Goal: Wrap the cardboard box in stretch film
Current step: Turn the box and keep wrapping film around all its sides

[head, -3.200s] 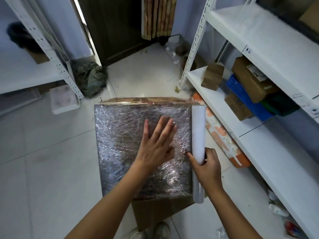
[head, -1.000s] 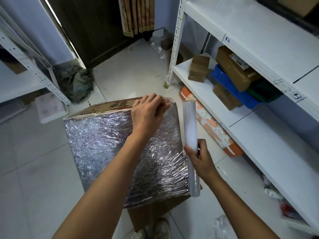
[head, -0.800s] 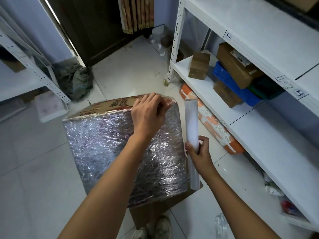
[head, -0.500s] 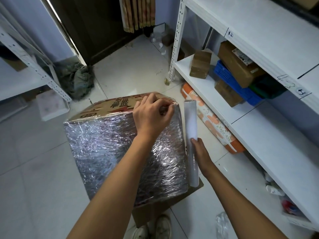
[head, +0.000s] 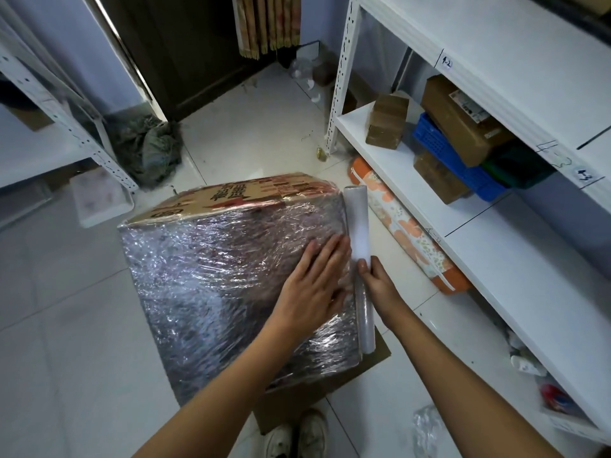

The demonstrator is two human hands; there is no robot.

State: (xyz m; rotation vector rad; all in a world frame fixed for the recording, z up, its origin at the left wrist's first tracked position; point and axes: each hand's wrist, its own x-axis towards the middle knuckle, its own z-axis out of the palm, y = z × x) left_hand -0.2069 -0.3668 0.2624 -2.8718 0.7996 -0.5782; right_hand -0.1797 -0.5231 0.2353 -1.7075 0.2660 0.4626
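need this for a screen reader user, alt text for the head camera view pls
A person's left hand presses flat on a brown cardboard box wrapped in shiny clear stretch film, while the right hand grips a white roll of stretch film at its right edge, beside white metal shelving.

The box [head: 231, 279] is brown cardboard, its near face covered in clear plastic film [head: 198, 259] that is crinkled and glossy, catching light in many small glints. The far face [head: 238, 193] shows matt printed cardboard. The roll [head: 357, 223] along its right edge looks smooth and milky white, shinier toward the lower end. A bare matt cardboard sheet [head: 330, 395] lies under the box. The floor [head: 66, 325] is glossy pale tile. The shelves [head: 496, 246] have smooth white boards and perforated white-painted metal posts [head: 340, 77]. A crate [head: 439, 150] is blue plastic. A dull green cloth [head: 148, 150] lies crumpled.
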